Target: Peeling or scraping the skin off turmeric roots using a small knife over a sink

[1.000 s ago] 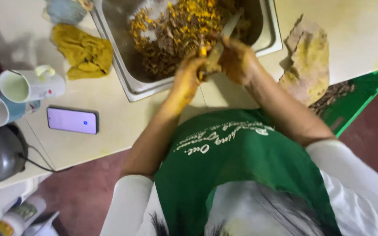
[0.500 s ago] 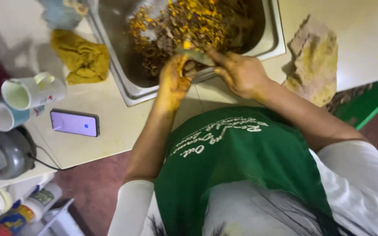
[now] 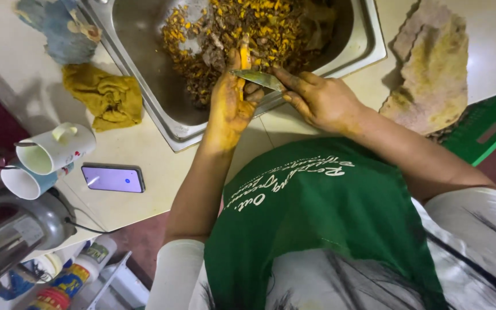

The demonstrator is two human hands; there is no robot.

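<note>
My left hand (image 3: 228,108), stained yellow, grips a small orange turmeric root (image 3: 244,58) upright over the front rim of a steel sink (image 3: 162,123). My right hand (image 3: 320,101) holds a knife (image 3: 258,78) with its blade laid across the root, touching it. The sink is full of turmeric peelings and cut pieces (image 3: 248,28).
A yellow-stained rag (image 3: 105,95) and a blue cloth (image 3: 58,28) lie left of the sink. Two mugs (image 3: 53,152), a phone (image 3: 113,178) with a lit screen and a dark kettle (image 3: 7,229) sit at the left. A stained brown cloth (image 3: 434,74) lies right, by a green crate (image 3: 483,129).
The view has shifted a little. Both hands stayed over the sink's front rim; the knife has turned from pointing up into the sink to lying across the root.
</note>
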